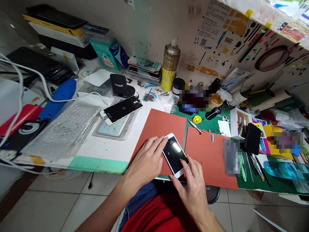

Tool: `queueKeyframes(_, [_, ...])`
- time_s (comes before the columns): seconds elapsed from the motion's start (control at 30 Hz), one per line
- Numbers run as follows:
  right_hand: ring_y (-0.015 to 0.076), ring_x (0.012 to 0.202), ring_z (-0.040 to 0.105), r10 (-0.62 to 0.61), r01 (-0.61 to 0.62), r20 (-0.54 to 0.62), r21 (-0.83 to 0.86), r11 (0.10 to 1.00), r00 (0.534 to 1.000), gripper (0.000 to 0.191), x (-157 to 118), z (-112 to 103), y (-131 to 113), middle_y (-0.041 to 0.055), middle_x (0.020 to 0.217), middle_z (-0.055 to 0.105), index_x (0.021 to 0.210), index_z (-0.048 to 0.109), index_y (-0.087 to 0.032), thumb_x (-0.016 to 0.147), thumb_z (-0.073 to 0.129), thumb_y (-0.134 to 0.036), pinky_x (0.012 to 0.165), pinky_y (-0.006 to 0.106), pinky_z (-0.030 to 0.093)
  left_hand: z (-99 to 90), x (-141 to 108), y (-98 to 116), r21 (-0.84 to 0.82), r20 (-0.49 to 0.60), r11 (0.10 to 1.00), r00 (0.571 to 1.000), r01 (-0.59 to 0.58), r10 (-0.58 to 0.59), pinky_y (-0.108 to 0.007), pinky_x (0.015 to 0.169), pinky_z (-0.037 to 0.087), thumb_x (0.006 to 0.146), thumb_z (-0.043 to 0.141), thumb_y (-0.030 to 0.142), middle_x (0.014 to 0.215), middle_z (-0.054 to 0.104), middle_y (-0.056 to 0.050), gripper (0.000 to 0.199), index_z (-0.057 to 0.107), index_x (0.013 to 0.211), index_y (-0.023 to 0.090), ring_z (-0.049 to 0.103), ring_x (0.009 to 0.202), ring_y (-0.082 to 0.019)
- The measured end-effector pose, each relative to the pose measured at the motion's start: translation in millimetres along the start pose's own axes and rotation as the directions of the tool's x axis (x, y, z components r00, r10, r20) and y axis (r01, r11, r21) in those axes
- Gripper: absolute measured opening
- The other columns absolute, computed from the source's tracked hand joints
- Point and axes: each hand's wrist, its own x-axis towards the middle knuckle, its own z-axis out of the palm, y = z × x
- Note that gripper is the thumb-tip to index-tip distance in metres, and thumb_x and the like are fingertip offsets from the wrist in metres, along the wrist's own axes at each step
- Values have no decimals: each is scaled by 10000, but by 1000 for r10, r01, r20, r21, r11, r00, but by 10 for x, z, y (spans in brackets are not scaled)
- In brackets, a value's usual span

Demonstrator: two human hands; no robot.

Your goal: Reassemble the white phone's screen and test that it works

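A white-framed smartphone (173,152) with a dark, glossy screen lies tilted over the near part of an orange-brown mat (154,129). My left hand (150,157) is closed at its upper left side, fingertips on the top edge and left rim. At the lower end, my right hand (193,180) grips the phone: the thumb is by the bottom corner, a finger touches the glass near the home button, and other fingers rest along the right edge. Beyond the phone lies a small screwdriver (194,125) with a red end, by a yellow round lid (197,119).
On the left, a detached phone screen (123,109) lies across a bagged phone (113,126), near bubble wrap (62,129). A spray can (170,64) stands at the back. Tweezers and tools (253,164) lie right, below a black phone (252,138) leaning on a white box (238,119).
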Motion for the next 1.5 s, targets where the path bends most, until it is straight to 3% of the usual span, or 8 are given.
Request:
queueKeyframes(0.1, [364, 1292, 543, -5, 5, 26, -1, 1000, 1000, 527, -1, -5, 1, 196, 1488, 539, 1435, 543, -209, 960, 701, -373, 1003, 600, 570, -6, -82, -14, -128, -104, 986, 987, 107, -121, -514, 1142, 464, 974, 404, 102, 1501, 572, -131, 582, 424, 1548, 200, 512, 1374, -293])
queueKeyframes(0.2, [365, 1308, 521, -19, 17, 51, 44, 999, 999, 547, 2, -32, 29, 197, 1489, 529, 1468, 499, -200, 969, 679, -331, 1002, 592, 572, -40, -236, 28, -413, -142, 832, 876, 371, -461, -441, 925, 583, 1019, 438, 239, 1217, 708, -113, 408, 532, 1416, 231, 696, 1057, -248])
queueKeyframes(0.33, [358, 1298, 521, -38, 34, 46, 86, 996, 998, 592, 24, -47, 62, 197, 1456, 532, 1501, 451, -198, 956, 669, -273, 1010, 588, 562, -110, -385, 232, -809, 253, 252, 702, 531, -665, -394, 681, 607, 1005, 493, 437, 929, 739, -75, 390, 525, 1312, 200, 732, 743, -230])
queueKeyframes(0.5, [346, 1241, 546, -35, 32, 24, 105, 994, 999, 646, 96, -15, 72, 189, 1382, 540, 1497, 438, -192, 898, 674, -240, 982, 560, 571, -117, -359, 481, -840, 513, -226, 585, 493, -629, -507, 950, 581, 897, 659, 446, 1057, 787, -155, 588, 463, 1380, 174, 758, 1045, -329])
queueKeyframes(0.83, [351, 1129, 545, 69, -69, 42, 7, 998, 997, 717, 207, 23, -64, 172, 1255, 568, 1495, 402, -177, 826, 656, -222, 940, 562, 540, -54, -297, 521, -855, 440, -117, 586, 506, -680, -495, 957, 574, 863, 690, 543, 1104, 779, -188, 641, 556, 1321, 114, 765, 1011, -331])
queueKeyframes(1.07, [336, 1049, 561, 101, -97, 116, -43, 994, 988, 774, 359, -34, -66, 145, 1140, 588, 1473, 401, -139, 757, 681, -230, 891, 534, 551, -24, -390, 607, -825, 552, -320, 545, 465, -631, -533, 1042, 522, 892, 702, 485, 1145, 773, -192, 641, 535, 1400, 131, 736, 1113, -350])
queueKeyframes(1.27, [335, 1059, 604, 52, -55, 64, 43, 998, 997, 736, 287, -144, -125, 144, 1149, 629, 1466, 423, -166, 784, 684, -257, 892, 521, 577, 125, 0, 583, -869, 410, -483, 700, 106, -584, -468, 1109, 468, 983, 559, 595, 1304, 716, -187, 634, 547, 1438, 153, 677, 1230, -313])
queueKeyframes(1.5, [357, 1185, 593, -53, 69, -179, 81, 994, 982, 637, -73, -29, -242, 210, 1284, 610, 1479, 471, -125, 895, 679, -272, 937, 534, 588, 183, 209, 660, -883, 257, -465, 758, -68, -599, -534, 954, 548, 996, 435, 669, 1209, 740, -178, 623, 575, 1378, 197, 741, 1022, -333])
